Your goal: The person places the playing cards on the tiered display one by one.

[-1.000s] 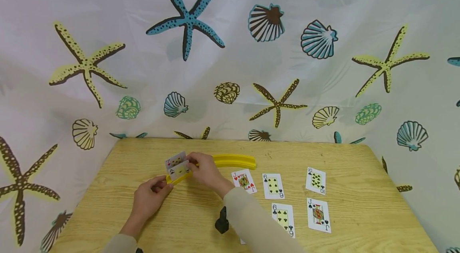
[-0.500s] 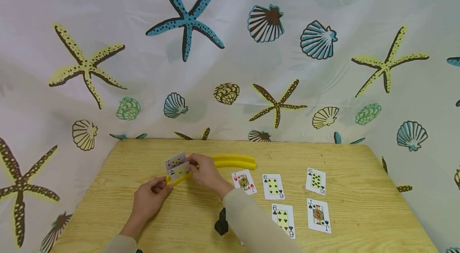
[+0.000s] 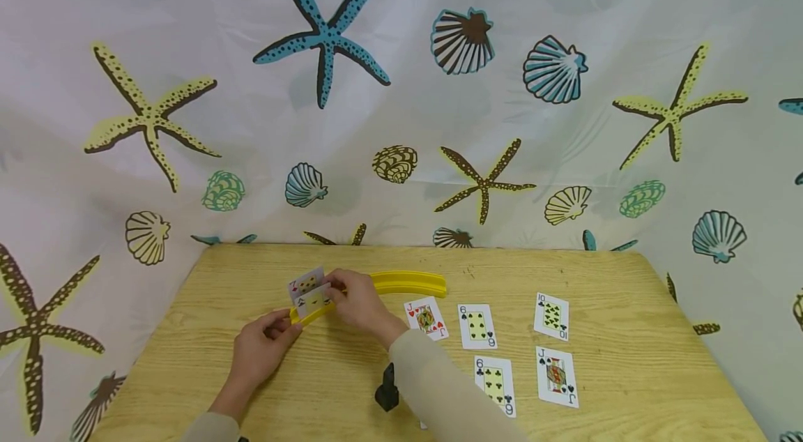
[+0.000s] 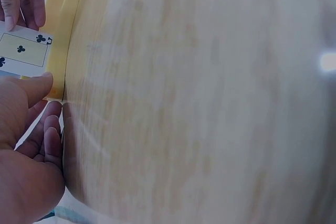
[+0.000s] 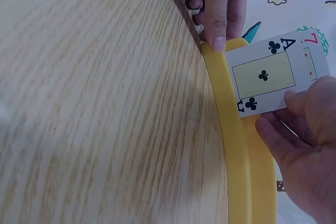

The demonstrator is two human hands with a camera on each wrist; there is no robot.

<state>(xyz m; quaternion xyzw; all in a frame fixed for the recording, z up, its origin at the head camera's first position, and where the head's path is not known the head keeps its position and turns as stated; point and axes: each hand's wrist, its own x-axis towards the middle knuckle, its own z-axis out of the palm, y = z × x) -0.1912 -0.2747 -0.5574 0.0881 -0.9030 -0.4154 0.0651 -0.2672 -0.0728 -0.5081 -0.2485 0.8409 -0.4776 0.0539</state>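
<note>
A curved yellow card holder (image 3: 410, 282) lies on the wooden table. My left hand (image 3: 260, 344) grips its left end, thumb on top, as the left wrist view also shows. An ace of clubs (image 5: 262, 77) stands at that end with its lower edge in the holder. Between thumb and fingers my right hand (image 3: 357, 299) pinches the ace's right side. Behind the ace rises a seven of diamonds (image 3: 306, 280), partly covered by it. In the right wrist view the left thumb presses the holder's end near the ace's edge.
Face up on the right lie a jack of hearts (image 3: 426, 317), six of spades (image 3: 477, 325), six of clubs (image 3: 494, 379), ten of clubs (image 3: 552, 316) and jack of spades (image 3: 556, 376). My right sleeve (image 3: 452, 386) covers part of the cards. A patterned curtain (image 3: 401, 100) hangs behind the table.
Almost nothing differs. The ace of clubs sits very slightly changed in the holder under my right hand; my left hand keeps its place.
</note>
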